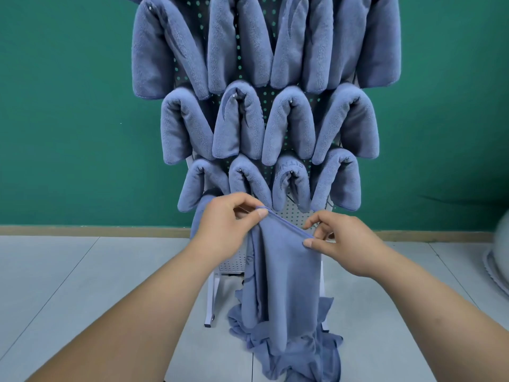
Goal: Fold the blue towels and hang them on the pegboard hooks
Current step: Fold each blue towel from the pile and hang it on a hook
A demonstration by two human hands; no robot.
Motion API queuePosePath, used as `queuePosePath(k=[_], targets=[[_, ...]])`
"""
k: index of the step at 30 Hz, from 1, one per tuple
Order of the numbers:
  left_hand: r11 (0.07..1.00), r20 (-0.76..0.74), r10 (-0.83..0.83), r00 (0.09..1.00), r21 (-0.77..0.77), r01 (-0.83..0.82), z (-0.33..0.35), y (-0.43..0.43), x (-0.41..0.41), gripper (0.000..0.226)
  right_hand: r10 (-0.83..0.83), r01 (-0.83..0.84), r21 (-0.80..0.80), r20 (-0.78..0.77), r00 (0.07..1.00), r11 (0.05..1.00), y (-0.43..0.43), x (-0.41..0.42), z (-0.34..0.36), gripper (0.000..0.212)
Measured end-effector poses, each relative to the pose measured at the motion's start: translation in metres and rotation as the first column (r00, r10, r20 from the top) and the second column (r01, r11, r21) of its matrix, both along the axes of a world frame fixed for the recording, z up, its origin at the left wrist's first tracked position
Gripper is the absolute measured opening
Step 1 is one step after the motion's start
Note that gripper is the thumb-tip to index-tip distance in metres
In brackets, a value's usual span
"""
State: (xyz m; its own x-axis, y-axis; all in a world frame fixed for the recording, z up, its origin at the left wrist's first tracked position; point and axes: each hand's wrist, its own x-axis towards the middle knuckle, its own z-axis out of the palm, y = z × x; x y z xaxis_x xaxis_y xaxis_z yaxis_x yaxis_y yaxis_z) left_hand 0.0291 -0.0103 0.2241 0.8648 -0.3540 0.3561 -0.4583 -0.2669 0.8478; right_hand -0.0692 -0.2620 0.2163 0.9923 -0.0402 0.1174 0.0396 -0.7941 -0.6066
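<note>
Step in hand: fold, early stage. Left hand (228,224) and right hand (347,244) each pinch the top hem of one blue towel (286,274) between thumb and fingertips, with the hem stretched taut between them. The towel hangs open and full length in front of the lower edge of the pegboard (294,213). Its bottom end runs into a loose pile of blue towels (289,354) on the floor (82,285) at the foot of the stand (210,299). No crosswise fold in it yet as far as I can tell. Three rows of folded towels (292,130) are already draped on the upper and middle board, four across. What looks like one more sits at the lower left edge, half hidden behind the left hand. So the task is mostly done, and what's left is the held towel plus the floor pile. Next move, my read: lift the towel clear of the pile so it doesn't drag the others along. Then bring the hem corners together, double it into a narrow strip and drape it over a hook in the bottom row. Can't see a free hook from here, the hands and towel block that area. Blurred white object (498,260) at the right edge, can't identify it.
</note>
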Motion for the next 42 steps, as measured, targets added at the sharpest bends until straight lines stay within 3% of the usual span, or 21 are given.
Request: queuePosePath(k=[4, 11, 16, 19, 22, 25, 28, 31, 33, 34, 36, 38, 40, 42], targets=[[0.989, 0.034, 0.144, 0.989, -0.016, -0.144, 0.002, 0.027, 0.018, 0.006, -0.087, 0.078, -0.157, -0.049, 0.995, 0.985, -0.022, -0.001, -0.001, 0.014], [0.916, 0.047, 0.396, 0.917, -0.089, -0.391, -0.002, 0.066, 0.044, 0.003, -0.219, 0.245, -0.309, 0.115, 0.969, 0.919, -0.055, -0.006, -0.003, 0.014], [0.904, 0.015, 0.416, 0.909, -0.11, -0.412, -0.002, 0.074, 0.046, 0.005, -0.193, 0.311, -0.448, 0.288, 0.938, 0.838, -0.062, -0.01, -0.002, 0.015], [0.903, 0.004, 0.418, 0.908, -0.115, -0.415, -0.001, 0.077, 0.046, 0.005, -0.274, 0.442, -0.494, 0.376, 0.885, 0.749, -0.065, -0.011, -0.002, 0.016], [0.917, 0.017, 0.397, 0.918, -0.05, -0.396, -0.001, 0.075, 0.044, 0.005, -0.347, 0.505, -0.477, 0.383, 0.856, 0.72, -0.069, -0.012, -0.005, 0.016], [0.921, 0.064, 0.38, 0.923, 0.064, -0.384, -0.003, 0.07, 0.041, 0.007, -0.406, 0.543, -0.37, 0.387, 0.828, 0.754, -0.064, -0.015, -0.003, 0.017], [0.899, 0.088, 0.385, 0.919, 0.188, -0.395, -0.006, 0.071, 0.043, 0.01, -0.473, 0.542, -0.125, 0.353, 0.807, 0.831, -0.055, -0.022, 0.017, 0.011], [0.855, 0.098, 0.395, 0.914, 0.325, -0.404, -0.013, 0.075, 0.048, 0.011, -0.384, 0.308, 0.29, 0.256, 0.887, 0.906, -0.037, -0.031, 0.044, 0.005], [0.816, 0.111, 0.401, 0.909, 0.408, -0.409, -0.017, 0.078, 0.05, 0.013, -0.239, 0.08, 0.529, 0.241, 0.941, 0.845, -0.025, -0.037, 0.057, 0.011], [0.796, 0.119, 0.411, 0.904, 0.437, -0.42, -0.018, 0.079, 0.05, 0.01, -0.192, 0.017, 0.566, 0.25, 0.949, 0.824, -0.023, -0.04, 0.06, 0.015], [0.76, 0.147, 0.44, 0.886, 0.466, -0.454, -0.016, 0.081, 0.05, 0.008, -0.185, 0.037, 0.484, 0.261, 0.947, 0.874, -0.028, -0.04, 0.06, 0.024], [0.745, 0.173, 0.455, 0.873, 0.463, -0.48, -0.014, 0.082, 0.049, 0.006, -0.254, 0.21, 0.181, 0.268, 0.929, 0.961, -0.04, -0.038, 0.054, 0.029], [0.759, 0.192, 0.444, 0.875, 0.438, -0.481, -0.011, 0.08, 0.047, 0.006, -0.297, 0.331, -0.093, 0.271, 0.916, 0.939, -0.049, -0.035, 0.048, 0.027], [0.805, 0.177, 0.424, 0.888, 0.376, -0.459, -0.008, 0.078, 0.045, 0.008, -0.303, 0.371, -0.247, 0.273, 0.913, 0.895, -0.054, -0.032, 0.039, 0.021]])
